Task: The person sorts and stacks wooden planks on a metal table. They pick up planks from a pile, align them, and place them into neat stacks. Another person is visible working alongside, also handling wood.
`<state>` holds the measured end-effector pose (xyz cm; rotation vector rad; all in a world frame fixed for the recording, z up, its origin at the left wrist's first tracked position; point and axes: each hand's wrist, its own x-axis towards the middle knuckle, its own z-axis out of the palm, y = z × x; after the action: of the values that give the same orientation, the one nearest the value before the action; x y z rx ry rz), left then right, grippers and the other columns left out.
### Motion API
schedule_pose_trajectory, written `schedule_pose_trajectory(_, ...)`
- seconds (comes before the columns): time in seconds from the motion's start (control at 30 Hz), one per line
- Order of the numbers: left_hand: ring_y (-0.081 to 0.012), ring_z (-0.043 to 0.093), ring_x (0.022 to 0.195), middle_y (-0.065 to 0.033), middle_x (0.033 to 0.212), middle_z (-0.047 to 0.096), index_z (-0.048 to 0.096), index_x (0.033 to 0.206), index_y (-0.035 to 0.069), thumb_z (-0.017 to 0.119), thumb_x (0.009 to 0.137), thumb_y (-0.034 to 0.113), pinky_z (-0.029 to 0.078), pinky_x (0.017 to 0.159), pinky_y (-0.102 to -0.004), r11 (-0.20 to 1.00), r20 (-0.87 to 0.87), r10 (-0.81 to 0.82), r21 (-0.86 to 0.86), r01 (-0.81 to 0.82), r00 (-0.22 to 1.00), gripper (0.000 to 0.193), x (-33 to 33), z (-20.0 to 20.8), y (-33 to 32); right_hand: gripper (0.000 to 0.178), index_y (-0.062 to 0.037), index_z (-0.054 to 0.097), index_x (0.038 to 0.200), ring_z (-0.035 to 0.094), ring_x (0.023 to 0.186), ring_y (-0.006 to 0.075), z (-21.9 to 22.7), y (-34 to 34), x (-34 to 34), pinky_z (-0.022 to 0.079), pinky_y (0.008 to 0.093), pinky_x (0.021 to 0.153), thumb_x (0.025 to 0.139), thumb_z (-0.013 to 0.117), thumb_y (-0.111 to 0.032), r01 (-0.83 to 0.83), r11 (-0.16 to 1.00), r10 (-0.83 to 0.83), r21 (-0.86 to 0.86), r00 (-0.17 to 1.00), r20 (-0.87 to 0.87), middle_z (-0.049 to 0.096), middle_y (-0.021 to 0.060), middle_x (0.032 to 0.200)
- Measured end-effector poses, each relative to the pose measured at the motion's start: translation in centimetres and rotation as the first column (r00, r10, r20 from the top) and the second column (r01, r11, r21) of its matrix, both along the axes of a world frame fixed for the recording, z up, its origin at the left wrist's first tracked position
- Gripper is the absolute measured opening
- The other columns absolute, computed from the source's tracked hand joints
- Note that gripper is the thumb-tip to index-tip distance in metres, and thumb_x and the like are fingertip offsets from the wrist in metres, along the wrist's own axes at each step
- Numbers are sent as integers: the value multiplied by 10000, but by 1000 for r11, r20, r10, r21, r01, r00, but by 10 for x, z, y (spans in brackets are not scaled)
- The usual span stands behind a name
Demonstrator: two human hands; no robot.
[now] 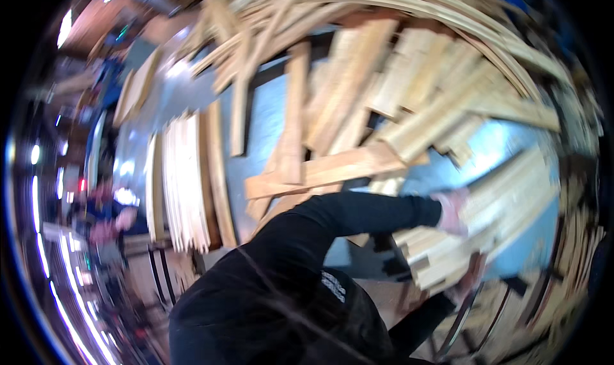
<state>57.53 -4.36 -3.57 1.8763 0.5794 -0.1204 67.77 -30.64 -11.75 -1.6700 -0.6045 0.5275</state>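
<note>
At the right of the table lies a row of pale wooden boards [511,195], side by side, with their near-left ends uneven. My left hand [452,213] reaches across to the far edge of this row and grips it, its fingers partly smeared by motion. On the near edge my right hand [471,279] is closed round the outer boards, the fingers showing against their side. The boards lie between my two hands. Both of my forearms are in dark sleeves.
Loose boards [358,77] lie crossed in a heap over the blue-grey table [265,112]. A stack of boards [185,179] stands at the left. Long strips [409,4] curve along the back. Racked strips [579,256] stand at the far right. Another person [115,221] is at the left.
</note>
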Motion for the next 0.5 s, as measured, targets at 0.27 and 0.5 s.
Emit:
schedule_pose_trajectory(0.27,-347,419,1334,-269,1465,312,180,1458,-64,832,607,288,377,1082,-355,986,69,129,-114,-120,989,1128,-123,91,-13,768,26,238,1493,419,1272,348,139,44,-99,340,425,1089,910,588,-330,124,992,-116,40,982,-147,366,232,1451)
schedule_pose_trajectory(0.5,-398,83,1477,-274,1581,86,110,1516,-53,701,766,563,126,1191,-426,812,590,250,304,-498,768,1136,-308,167,63,621,-64,412,1405,487,1235,383,239,214,-251,421,546,1006,921,529,-436,-244,777,-8,581,918,396,416,274,1390)
